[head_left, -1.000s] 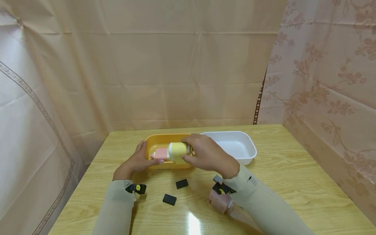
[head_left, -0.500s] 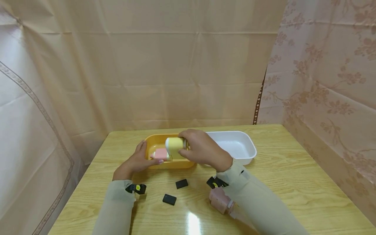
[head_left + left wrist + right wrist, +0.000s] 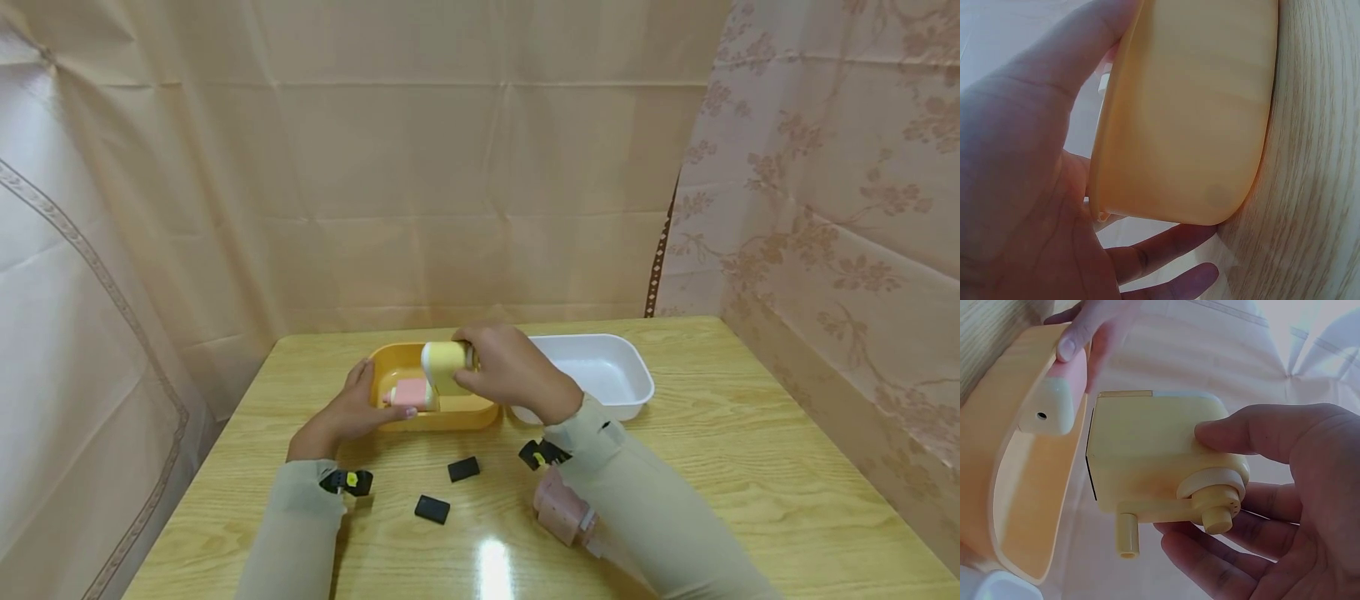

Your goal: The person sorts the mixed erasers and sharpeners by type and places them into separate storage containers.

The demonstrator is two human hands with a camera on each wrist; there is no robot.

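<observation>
My right hand [image 3: 517,375] grips a yellow hand-crank pencil sharpener [image 3: 1147,437] above the orange tray [image 3: 468,422]. In the right wrist view, its crank arm and handle point away from the palm, with the thumb on one face and fingers below. Inside the tray's left part lies a pink and white block-shaped item [image 3: 411,393], with a small dark hole in its pale end. My left hand [image 3: 348,412] holds the tray's left end, thumb along the near rim. Up close, the left wrist view has fingers round the outside of the tray wall [image 3: 1191,112].
A white tray [image 3: 637,407] stands just right of the orange one. Two small black blocks [image 3: 463,469] lie in front on the wooden table [image 3: 750,450]. Beside the right forearm is a pink item [image 3: 558,508], partly covered by the sleeve. Curtains enclose the back and sides.
My right hand has drawn slightly left and up with the yellow pencil sharpener, which now tilts more and uncovers more of the orange tray. The left hand has stayed put.
</observation>
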